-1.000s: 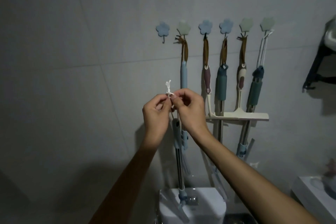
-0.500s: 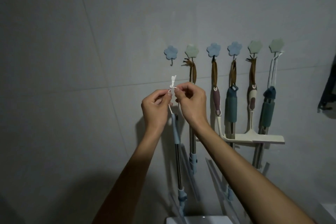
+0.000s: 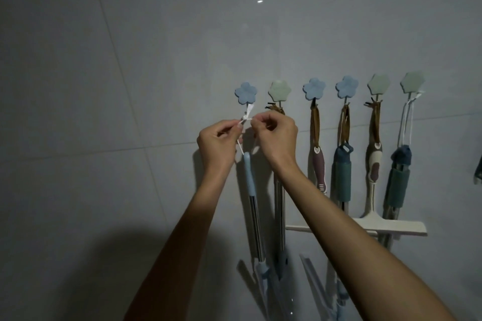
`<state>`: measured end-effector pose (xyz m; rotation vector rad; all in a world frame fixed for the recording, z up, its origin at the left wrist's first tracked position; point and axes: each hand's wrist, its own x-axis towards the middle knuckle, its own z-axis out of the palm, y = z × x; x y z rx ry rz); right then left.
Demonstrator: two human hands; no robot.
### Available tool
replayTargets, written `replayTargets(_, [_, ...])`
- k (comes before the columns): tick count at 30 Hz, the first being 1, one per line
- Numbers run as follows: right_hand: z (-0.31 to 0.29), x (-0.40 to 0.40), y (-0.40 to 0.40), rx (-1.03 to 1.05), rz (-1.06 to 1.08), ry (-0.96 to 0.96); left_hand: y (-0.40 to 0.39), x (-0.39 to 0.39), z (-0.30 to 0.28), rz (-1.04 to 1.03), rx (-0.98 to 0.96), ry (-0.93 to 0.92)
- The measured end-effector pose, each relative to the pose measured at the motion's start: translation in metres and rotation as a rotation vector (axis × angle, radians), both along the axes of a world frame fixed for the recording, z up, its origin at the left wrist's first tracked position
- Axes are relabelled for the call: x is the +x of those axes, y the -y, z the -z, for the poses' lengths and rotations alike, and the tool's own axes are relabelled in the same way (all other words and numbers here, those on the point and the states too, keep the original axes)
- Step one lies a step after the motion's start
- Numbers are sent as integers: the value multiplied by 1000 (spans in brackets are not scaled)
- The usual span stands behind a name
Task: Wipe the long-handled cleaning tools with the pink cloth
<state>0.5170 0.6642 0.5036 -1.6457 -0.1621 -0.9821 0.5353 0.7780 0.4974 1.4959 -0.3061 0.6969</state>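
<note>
Cord loop (image 3: 63, 118) now nearer blue hook (image 3: 245, 92).
</note>
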Motion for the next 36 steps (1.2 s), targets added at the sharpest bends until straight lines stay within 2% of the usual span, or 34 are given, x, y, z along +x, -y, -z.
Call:
replayTargets(9, [-20,29,-6,-15,136,-21,12,20,-20,-89,-72,3])
replayTargets(15, [-26,37,-2,-26,191,-79,16,25,-23,-193,67,67])
replayTargets(23, [-3,32,-10,-124,222,-131,11,31,17,-296,275,151])
replayTargets(28, [12,18,-9,-246,227,-136,10,21,31,-288,305,103])
replayTargets(36, [66,-27,2,-397,249,-120,-8,-12,92,-269,402,19])
